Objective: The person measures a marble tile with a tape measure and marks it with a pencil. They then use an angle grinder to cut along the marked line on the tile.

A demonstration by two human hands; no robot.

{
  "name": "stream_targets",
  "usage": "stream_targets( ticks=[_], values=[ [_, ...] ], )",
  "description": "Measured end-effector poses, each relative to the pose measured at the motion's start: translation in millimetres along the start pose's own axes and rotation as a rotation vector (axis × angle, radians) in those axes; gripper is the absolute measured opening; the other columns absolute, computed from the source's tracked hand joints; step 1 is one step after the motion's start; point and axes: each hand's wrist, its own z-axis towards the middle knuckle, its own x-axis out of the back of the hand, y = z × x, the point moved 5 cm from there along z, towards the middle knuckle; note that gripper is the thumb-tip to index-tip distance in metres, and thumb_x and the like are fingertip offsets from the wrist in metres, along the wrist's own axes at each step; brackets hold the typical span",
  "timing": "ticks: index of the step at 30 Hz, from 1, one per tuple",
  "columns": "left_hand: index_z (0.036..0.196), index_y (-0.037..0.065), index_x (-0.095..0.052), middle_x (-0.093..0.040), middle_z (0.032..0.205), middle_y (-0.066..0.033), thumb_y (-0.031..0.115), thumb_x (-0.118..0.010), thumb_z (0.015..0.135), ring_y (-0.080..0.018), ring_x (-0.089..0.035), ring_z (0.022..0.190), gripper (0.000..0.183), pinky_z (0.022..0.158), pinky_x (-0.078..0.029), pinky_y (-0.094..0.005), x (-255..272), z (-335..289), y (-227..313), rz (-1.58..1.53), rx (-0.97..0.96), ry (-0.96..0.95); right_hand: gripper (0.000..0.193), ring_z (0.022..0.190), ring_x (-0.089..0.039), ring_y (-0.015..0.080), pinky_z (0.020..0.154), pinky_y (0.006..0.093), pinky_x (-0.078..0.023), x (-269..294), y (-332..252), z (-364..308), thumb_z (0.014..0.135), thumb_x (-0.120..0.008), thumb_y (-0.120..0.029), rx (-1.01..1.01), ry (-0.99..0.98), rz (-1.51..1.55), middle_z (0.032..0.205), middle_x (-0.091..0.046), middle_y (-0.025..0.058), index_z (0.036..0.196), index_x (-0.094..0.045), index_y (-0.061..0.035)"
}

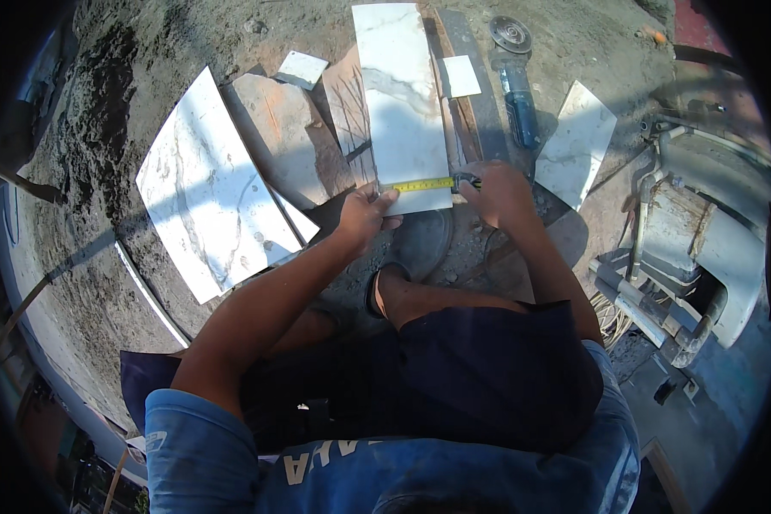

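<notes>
A yellow tape measure [421, 184] is stretched across the near end of a long white marble-patterned tile [400, 94]. At the tile's left edge my left hand [366, 217] pinches the tape's free end between thumb and fingers. My right hand [499, 195] is wrapped around the dark tape case at the right edge, hiding most of it. The tile lies lengthwise away from me, its far end on other slabs. To its right rests a blue-and-black angle grinder [518, 98], disc end away from me.
A large white tile [218, 184] lies at left beside brownish slabs [287, 128]. Small tile pieces [301, 68] sit among them. Right of the grinder is another white offcut [576, 144]. A battered white machine with pipes [685, 227] stands at far right, cable coiled beneath it.
</notes>
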Motion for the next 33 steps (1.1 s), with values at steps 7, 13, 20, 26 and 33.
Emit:
stream_targets(
  ticks=[7, 13, 20, 26, 33],
  values=[
    [0.113, -0.008, -0.063, -0.07, 0.094, -0.015, 0.027, -0.064, 0.102, -0.0171, -0.069, 0.073, 0.037, 0.058, -0.06, -0.0264, 3, 35, 45, 0.226, -0.022, 0.011, 0.034, 0.097, -0.07, 0.0346, 0.088, 0.0465, -0.056, 23, -3, 54, 0.085, -0.067, -0.036, 0.132, 0.061, -0.056, 0.102, -0.073, 0.0172, 0.105, -0.076, -0.0098],
    [0.098, -0.007, -0.069, -0.072, 0.086, -0.0196, 0.026, -0.069, 0.094, -0.033, -0.072, 0.073, 0.033, 0.067, -0.058, -0.042, 1, 19, 89, 1.132, -0.107, 0.106, 0.035, 0.096, -0.07, 0.0353, 0.088, 0.0451, -0.055, 16, -1, 55, 0.084, -0.065, -0.034, 0.055, -0.002, -0.043, 0.1, -0.073, 0.0169, 0.11, -0.075, -0.0135],
    [0.099, 0.005, -0.074, -0.067, 0.098, -0.0139, 0.016, -0.075, 0.084, -0.0333, -0.066, 0.093, 0.019, 0.083, -0.053, -0.043, -9, 12, 101, 1.236, -0.942, 0.177, 0.035, 0.097, -0.071, 0.0354, 0.086, 0.047, -0.057, 13, -5, 46, 0.084, -0.069, -0.037, 0.008, -0.047, -0.016, 0.101, -0.074, 0.0167, 0.108, -0.076, -0.0123],
    [0.099, 0.005, -0.075, -0.067, 0.098, -0.0128, 0.012, -0.071, 0.086, -0.0325, -0.065, 0.096, 0.015, 0.085, -0.053, -0.0416, -8, 19, 100, 1.107, -0.779, 0.033, 0.038, 0.099, -0.07, 0.035, 0.087, 0.0464, -0.056, 1, 4, 43, 0.084, -0.071, -0.037, 0.04, -0.038, -0.018, 0.106, -0.073, 0.0157, 0.114, -0.074, -0.0146],
    [0.094, 0.004, -0.076, -0.068, 0.092, -0.0148, 0.009, -0.071, 0.085, -0.0332, -0.067, 0.087, 0.012, 0.081, -0.053, -0.0407, 0, 23, 105, 1.053, -0.827, 0.055, 0.039, 0.106, -0.068, 0.0334, 0.091, 0.0442, -0.054, 4, 9, 35, 0.082, -0.076, -0.027, 0.148, 0.018, 0.014, 0.118, -0.071, 0.0117, 0.12, -0.07, -0.015]
  ],
)
